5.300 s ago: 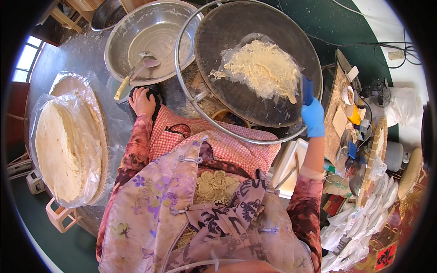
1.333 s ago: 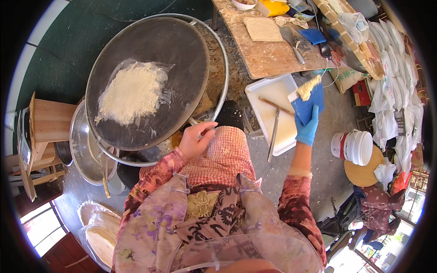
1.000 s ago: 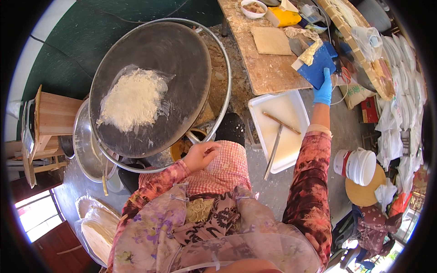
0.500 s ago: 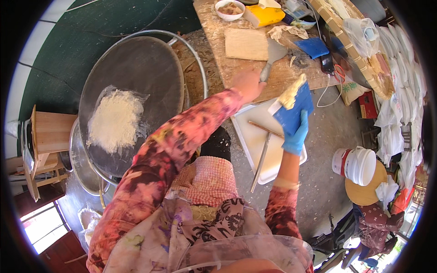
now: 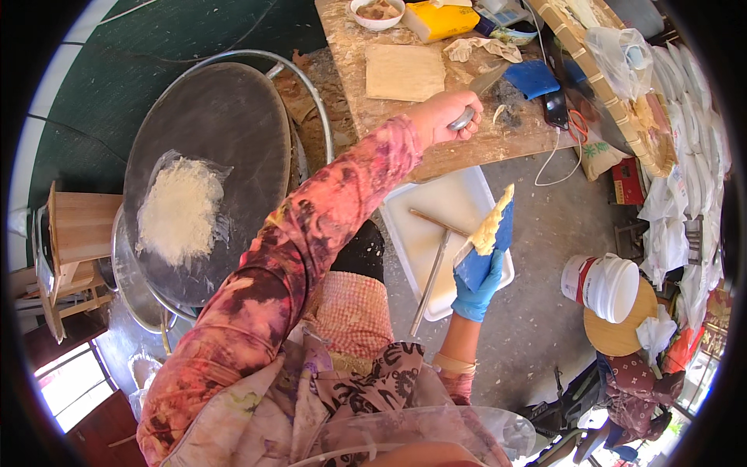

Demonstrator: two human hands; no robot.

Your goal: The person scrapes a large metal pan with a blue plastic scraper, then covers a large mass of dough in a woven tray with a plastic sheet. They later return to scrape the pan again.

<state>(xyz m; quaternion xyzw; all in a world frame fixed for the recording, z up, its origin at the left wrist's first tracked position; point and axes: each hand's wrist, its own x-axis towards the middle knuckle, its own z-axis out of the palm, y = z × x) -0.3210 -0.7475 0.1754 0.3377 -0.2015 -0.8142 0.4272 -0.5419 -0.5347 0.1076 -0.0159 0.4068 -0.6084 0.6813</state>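
Observation:
My left hand (image 5: 442, 119) is bare and wrapped round the metal handle of a spatula (image 5: 489, 80) above the near edge of the wooden table. Its flat blade tilts away over the tabletop. In a blue glove, my right hand (image 5: 481, 293) grips a blue flat scraper (image 5: 475, 270) over the white tray. A strip of pale yellow dough or batter (image 5: 492, 224) clings along the scraper's upper edge. Beneath it, a T-shaped wooden spreader (image 5: 430, 282) lies across the tray (image 5: 395, 247), which holds a cloudy pale liquid. At left, a heap of pale, powdery stuff (image 5: 180, 210) covers part of a round dark griddle (image 5: 233, 117).
On the table (image 5: 346, 62) are a square board (image 5: 405, 71), a bowl (image 5: 377, 12), a yellow packet (image 5: 440, 21), a crumpled cloth (image 5: 482, 50) and a phone (image 5: 555, 109). A woven tray (image 5: 599, 86) leans at right. White buckets (image 5: 615, 289) stand on the floor.
My left hand has lifted the spatula from beside the board and moved right, its handle end now toward me. My right hand has lowered the scraper towards me and turned it more upright.

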